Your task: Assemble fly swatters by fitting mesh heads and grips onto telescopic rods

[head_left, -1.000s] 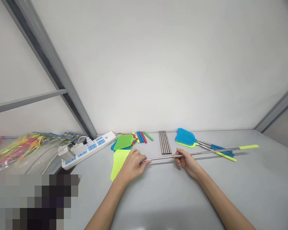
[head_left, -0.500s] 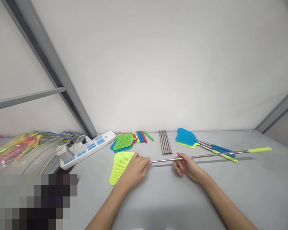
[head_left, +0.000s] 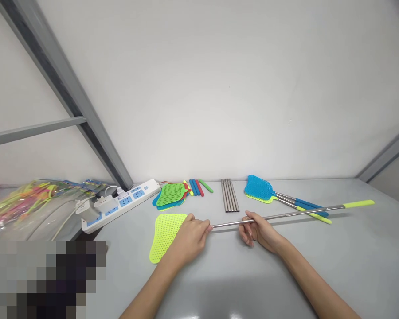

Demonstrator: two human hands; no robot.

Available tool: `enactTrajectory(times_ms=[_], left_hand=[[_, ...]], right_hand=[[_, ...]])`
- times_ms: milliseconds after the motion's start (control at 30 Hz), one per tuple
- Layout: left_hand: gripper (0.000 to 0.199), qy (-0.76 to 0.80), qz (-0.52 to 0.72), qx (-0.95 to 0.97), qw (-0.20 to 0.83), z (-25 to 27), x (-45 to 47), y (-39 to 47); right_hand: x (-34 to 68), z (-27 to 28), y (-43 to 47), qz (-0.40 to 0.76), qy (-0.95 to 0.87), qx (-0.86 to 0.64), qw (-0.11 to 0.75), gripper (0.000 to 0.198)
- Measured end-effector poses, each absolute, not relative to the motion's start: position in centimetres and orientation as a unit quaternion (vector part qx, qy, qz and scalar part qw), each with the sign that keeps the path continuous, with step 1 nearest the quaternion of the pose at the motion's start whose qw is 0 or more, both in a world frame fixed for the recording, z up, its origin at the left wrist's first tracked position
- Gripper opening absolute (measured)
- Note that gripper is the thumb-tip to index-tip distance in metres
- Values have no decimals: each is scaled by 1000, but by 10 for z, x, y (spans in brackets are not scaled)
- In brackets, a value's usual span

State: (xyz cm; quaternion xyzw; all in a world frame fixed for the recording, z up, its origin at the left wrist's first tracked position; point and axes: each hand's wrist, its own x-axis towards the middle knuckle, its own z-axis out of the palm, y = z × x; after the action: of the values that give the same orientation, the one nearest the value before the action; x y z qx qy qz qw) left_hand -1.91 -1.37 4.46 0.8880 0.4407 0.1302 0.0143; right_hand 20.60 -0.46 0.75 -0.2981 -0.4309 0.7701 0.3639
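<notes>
A yellow-green fly swatter point(head_left: 166, 232) with a long, extended metal rod and a yellow-green handle is held between both hands above the table. My left hand point(head_left: 193, 237) is closed round the neck, where head and rod meet, and hides that joint. Farther along, my right hand point(head_left: 257, 230) pinches the rod between thumb and fingers, the other fingers curled below. The handle end points to the right, raised over the grips of other swatters. Just beyond my hands lie several bare metal rods point(head_left: 230, 196) side by side.
Blue and yellow-green swatters point(head_left: 260, 188) lie at the back right. Loose swatter heads point(head_left: 171, 195) are stacked at back left, beside several coloured handle grips point(head_left: 197, 188). A white power strip point(head_left: 129, 204) with plugs and a heap of plastic-wrapped items point(head_left: 29, 204) occupy the left.
The swatter's head end has come slightly lower and nearer, with the handle end a little higher. Both hands keep their grips. The view has shifted slightly.
</notes>
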Motion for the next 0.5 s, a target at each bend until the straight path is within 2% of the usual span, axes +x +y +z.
enactTrajectory(times_ms=[500], left_hand=[[30, 450, 140, 881, 28, 42, -7, -24]], right_hand=[[198, 9, -10, 772, -439, -303, 346, 41]])
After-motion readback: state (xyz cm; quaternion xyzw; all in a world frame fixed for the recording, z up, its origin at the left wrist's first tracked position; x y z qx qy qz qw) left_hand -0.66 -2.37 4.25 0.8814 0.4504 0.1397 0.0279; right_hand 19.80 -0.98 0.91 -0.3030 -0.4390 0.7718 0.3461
